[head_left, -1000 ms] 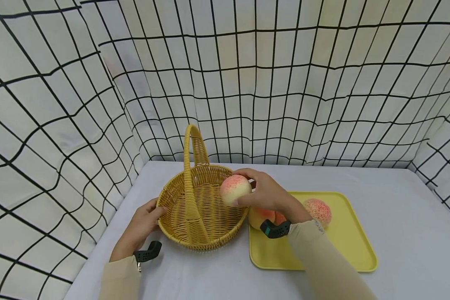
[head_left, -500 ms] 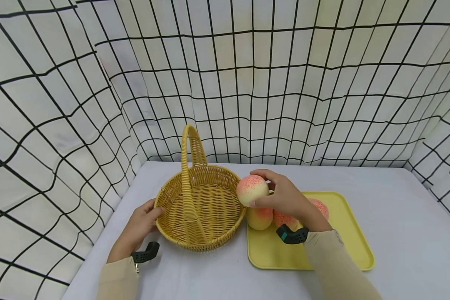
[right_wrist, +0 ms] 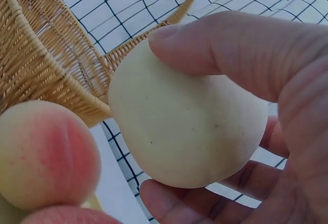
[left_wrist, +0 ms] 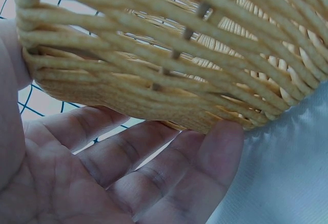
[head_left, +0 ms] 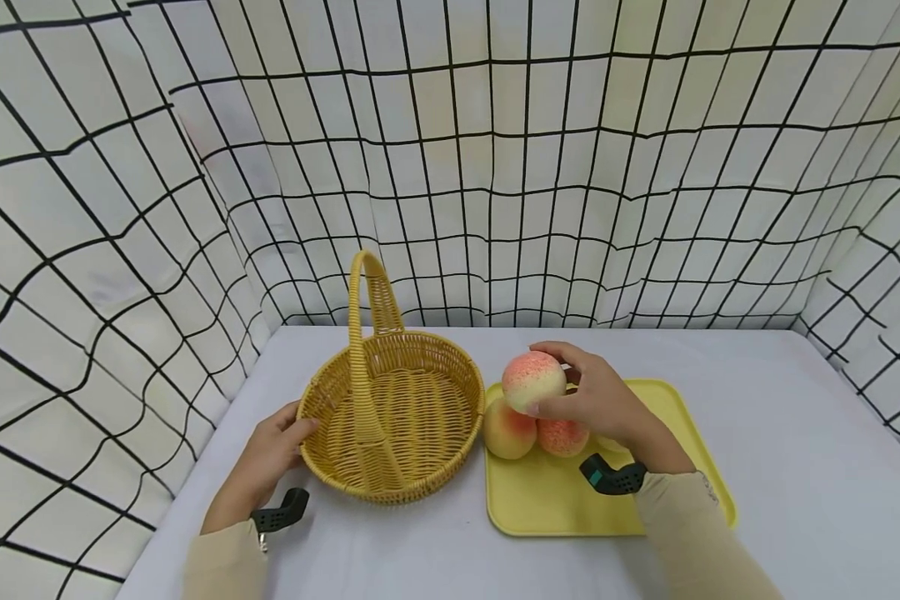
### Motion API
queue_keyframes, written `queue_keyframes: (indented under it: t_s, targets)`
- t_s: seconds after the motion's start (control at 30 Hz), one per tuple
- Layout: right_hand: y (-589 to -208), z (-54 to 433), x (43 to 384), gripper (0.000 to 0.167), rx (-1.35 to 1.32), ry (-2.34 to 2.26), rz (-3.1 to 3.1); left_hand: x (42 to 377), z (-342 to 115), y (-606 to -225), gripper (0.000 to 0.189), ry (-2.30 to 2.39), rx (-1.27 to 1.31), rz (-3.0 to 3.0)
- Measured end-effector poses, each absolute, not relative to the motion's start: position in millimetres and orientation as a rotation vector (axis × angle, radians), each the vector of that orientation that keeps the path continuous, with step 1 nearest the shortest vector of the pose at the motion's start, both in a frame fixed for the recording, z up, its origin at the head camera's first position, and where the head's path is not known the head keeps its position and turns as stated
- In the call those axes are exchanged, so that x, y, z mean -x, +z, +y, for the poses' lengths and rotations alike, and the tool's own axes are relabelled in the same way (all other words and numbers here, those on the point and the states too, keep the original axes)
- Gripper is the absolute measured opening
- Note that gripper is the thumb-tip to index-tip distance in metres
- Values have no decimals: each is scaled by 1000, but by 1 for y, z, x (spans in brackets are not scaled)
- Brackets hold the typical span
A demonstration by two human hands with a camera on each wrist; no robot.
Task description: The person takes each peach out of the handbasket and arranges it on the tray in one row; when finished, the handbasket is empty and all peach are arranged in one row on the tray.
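My left hand (head_left: 270,454) grips the left rim of a round wicker basket (head_left: 427,483) with a tall arched handle. In the left wrist view the thumb lies over the rim, and the fingers (left_wrist: 220,152) touch the woven wall (left_wrist: 154,75) from outside. My right hand (head_left: 600,396) holds a pale peach with a speckled pink top (head_left: 532,382), between thumb and fingers, above the yellow tray's left part. Below it on the tray sit a yellow-red peach (head_left: 510,429) and a redder peach (head_left: 564,437). Another round, yellowish thing (head_left: 609,443) is mostly hidden by my right hand.
The yellow tray (head_left: 547,508) lies close to the basket's right side on a white-covered table (head_left: 390,550). Black netting over white sheets (head_left: 450,192) rises behind the table and along both sides. The basket's handle (head_left: 360,350) arches well above its rim.
My right hand has carried the peach rightward, from over the basket's right rim to above the peaches on the tray. My left hand keeps its hold on the basket; the view has shifted slightly.
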State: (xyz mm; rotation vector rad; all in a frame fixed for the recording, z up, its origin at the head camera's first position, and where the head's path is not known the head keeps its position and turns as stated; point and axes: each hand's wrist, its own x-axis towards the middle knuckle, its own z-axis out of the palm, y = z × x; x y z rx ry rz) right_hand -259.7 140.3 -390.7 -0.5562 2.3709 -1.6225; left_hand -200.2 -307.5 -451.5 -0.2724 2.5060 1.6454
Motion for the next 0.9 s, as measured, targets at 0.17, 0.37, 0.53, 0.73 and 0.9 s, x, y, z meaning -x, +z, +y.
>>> queue_keyframes:
  t_s: [0.17,0.37,0.53,0.73,0.9]
  targets:
    - [-392,159,259,75,527,-1619,2436,201,-308,-450,61,1631,265,2510]
    - [-393,184,256,75,473,-1611,2484,201,-308,-452,61,1624,266,2508]
    - [-393,203,250,75,442,-1600,2534,202,-308,-453,61,1617,271,2510]
    - [-394,226,243,78,380,-1606,2574,202,-308,-453,61,1614,276,2506]
    - [-400,244,239,80,321,-1587,2624,203,-309,-454,61,1618,278,2504]
